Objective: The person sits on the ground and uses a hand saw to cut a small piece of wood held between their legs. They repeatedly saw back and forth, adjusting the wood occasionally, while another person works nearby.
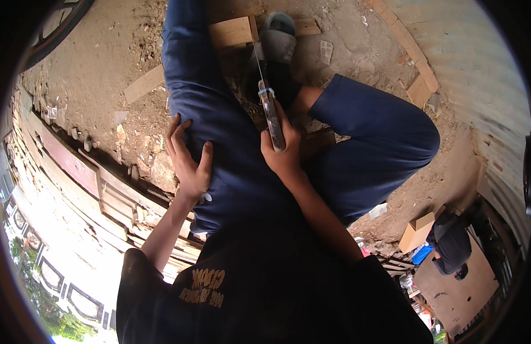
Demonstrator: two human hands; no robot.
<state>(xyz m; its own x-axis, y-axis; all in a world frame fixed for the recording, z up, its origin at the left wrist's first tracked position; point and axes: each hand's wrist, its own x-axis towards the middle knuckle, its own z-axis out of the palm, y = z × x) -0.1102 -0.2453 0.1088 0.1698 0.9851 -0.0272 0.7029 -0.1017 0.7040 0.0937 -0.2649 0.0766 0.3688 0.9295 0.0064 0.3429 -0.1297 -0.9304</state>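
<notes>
Under the left fingers, navy-blue trousers, plain except for a small white mark behind those fingers. In the right fingers, a handle mottled dark brown and grey, with a pale blue band just beyond the fingertips and a grey blade farther out. Past it, a light tan plank and a grey, finely lined sandal. Around the fingers, brown soil flecked with white. Behind both hands' fingers, a black shirt with yellowish-tan lettering.

Plank: pale bare wood, lying crosswise.
Bladed tool: worn dark handle, pale-blue binding, slim blade pointing toward the plank.
</notes>
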